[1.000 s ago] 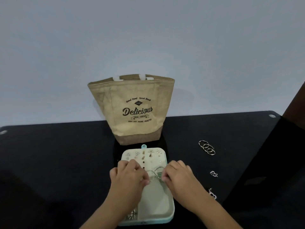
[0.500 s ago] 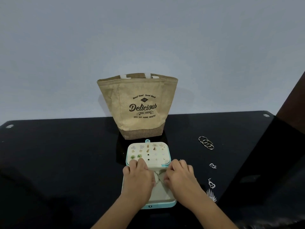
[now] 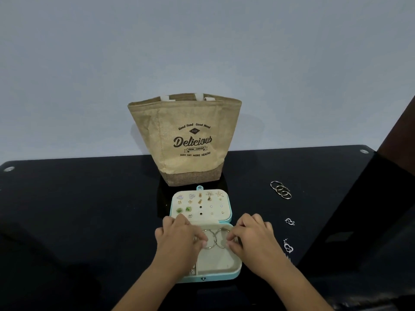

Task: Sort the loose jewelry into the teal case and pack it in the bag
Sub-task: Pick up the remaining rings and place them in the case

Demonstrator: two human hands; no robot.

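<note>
The teal case (image 3: 233,273) lies open on the black table, in front of the tan "Delicious" bag (image 3: 186,140). Its lid panel (image 3: 200,204) holds several stud earrings. Two thin hoop earrings (image 3: 216,240) lie side by side in the beige tray. My left hand (image 3: 179,241) pinches the left hoop's edge with curled fingers. My right hand (image 3: 253,239) pinches the right hoop in the same way. My left hand hides the tray's left compartments.
Loose pieces lie on the table to the right of the case: three linked rings (image 3: 281,190), a small silver pendant (image 3: 289,221) and a heart pendant (image 3: 288,247). The bag stands upright and open-topped against the wall. A dark object stands at the far right edge.
The view has drawn back, so the whole case shows. My hands have moved slightly apart, and the two hoops now lie side by side in the tray.
</note>
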